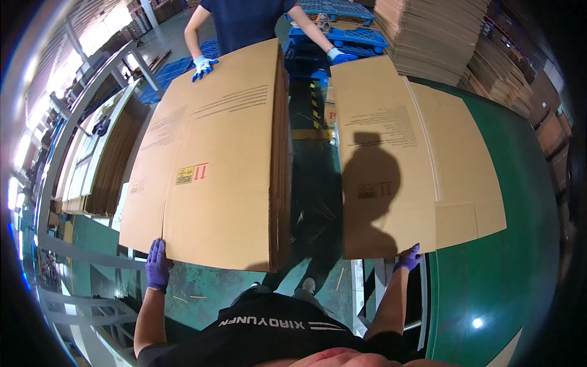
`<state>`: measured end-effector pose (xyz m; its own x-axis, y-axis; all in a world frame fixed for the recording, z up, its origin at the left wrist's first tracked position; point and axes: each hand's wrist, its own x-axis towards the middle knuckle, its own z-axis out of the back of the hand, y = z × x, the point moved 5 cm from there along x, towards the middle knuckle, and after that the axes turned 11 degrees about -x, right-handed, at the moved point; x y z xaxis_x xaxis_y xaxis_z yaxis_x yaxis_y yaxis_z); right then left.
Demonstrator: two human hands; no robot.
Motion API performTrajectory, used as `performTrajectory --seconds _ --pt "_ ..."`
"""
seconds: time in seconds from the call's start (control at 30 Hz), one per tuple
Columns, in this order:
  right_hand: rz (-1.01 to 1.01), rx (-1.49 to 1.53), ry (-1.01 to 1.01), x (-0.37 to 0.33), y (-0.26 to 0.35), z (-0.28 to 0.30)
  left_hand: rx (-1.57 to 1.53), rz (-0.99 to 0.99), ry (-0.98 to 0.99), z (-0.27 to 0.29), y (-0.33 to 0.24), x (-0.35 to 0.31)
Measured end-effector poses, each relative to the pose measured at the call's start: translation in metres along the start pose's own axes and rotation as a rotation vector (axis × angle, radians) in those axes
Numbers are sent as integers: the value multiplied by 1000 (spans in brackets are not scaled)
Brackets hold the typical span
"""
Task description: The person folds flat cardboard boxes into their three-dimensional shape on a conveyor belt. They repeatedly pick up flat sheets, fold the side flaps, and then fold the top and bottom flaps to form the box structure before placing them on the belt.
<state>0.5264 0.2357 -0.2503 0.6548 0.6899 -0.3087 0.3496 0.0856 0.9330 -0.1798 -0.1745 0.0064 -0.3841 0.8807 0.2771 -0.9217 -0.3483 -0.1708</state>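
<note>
Green floor [205,284] — left grip [158,266] touches cardboard [220,208].

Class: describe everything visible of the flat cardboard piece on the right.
The flat cardboard piece is brown and lies partly over a green surface. A pale lengthwise seam and creases divide it into panels, with dark print and small red marks left of the seam. A shadow darkens its nearer left part. The right hand, gloved purple, touches its near edge; a co-worker's gloved hand is at its far-left corner.
</note>
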Motion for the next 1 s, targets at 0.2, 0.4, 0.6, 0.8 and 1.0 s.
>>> performTrajectory --seconds 0.2,0.4,0.6,0.8,1.0 --pt "-381 251 527 65 -6 -78 -35 -42 -37 2 -2 10" --pt "-322 422 709 -90 187 -147 -63 -43 -106 8 -3 -3" --pt "-108 356 814 -331 230 -176 -231 -126 -188 8 -2 -1" --pt "-203 41 968 -606 84 -185 -313 -363 -245 -32 21 -17" --pt "-768 -216 1479 -771 -18 -215 -958 -232 41 -45 34 -23"
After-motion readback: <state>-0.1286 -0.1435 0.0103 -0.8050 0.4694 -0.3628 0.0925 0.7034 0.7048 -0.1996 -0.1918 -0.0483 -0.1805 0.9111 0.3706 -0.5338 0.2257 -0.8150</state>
